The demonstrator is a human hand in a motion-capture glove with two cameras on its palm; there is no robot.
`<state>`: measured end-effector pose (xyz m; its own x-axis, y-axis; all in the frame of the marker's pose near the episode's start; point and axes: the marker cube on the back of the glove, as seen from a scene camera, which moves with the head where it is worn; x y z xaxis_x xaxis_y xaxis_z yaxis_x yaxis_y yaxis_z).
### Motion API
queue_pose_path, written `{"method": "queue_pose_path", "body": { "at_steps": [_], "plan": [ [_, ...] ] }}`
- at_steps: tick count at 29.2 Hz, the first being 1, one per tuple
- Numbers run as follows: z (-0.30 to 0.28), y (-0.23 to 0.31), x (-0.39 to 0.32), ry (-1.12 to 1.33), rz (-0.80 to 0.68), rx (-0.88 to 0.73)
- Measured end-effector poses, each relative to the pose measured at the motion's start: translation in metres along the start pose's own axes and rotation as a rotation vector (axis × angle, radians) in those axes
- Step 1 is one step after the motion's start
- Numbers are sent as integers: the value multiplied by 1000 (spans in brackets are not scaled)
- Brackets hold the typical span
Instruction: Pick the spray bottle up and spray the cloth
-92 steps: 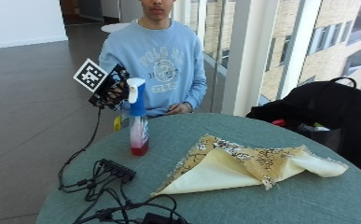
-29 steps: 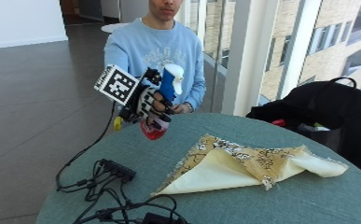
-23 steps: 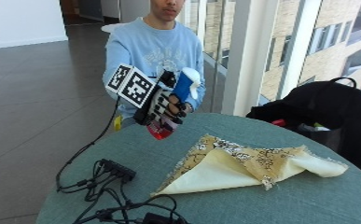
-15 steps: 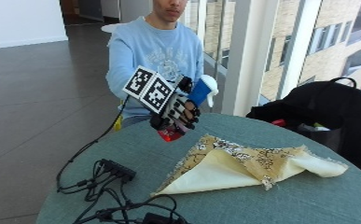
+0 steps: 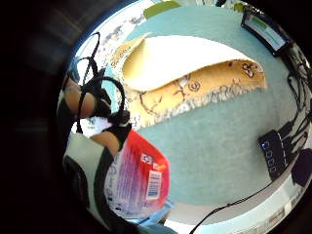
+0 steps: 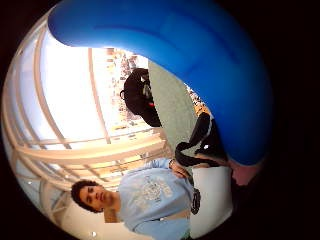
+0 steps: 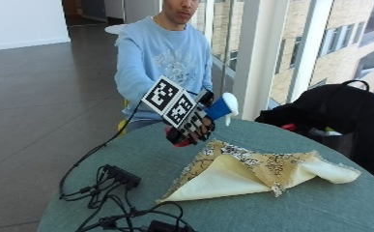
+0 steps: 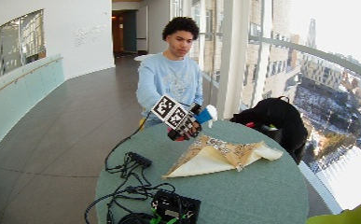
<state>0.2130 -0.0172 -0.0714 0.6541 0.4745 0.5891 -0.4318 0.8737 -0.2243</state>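
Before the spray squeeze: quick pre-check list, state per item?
1. Spray bottle held in the gloved right hand: ok.
2. Bottle lifted off the table: ok.
3. Nozzle pointing toward the cloth: ok, roughly, tilted that way.
4. Cloth lying on the table, folded over: ok.
5. Finger on the trigger: cannot tell.
6. Liquid in the bottle: ok, red shows in the little finger side palm view.

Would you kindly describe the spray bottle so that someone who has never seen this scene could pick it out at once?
Start at the round green table; a yellow patterned cloth lies folded on it. Above the table's far edge, beside the cloth, the gloved right hand grips the spray bottle, tilted toward the cloth. It alone has a blue and white spray head and red liquid inside.
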Motion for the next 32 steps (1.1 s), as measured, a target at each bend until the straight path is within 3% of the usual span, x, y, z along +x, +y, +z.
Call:
{"method": "queue_pose_path", "body": {
  "at_steps": [32],
  "plan": [
    [8, 2, -6, 29, -20, -36]
  ]
}}
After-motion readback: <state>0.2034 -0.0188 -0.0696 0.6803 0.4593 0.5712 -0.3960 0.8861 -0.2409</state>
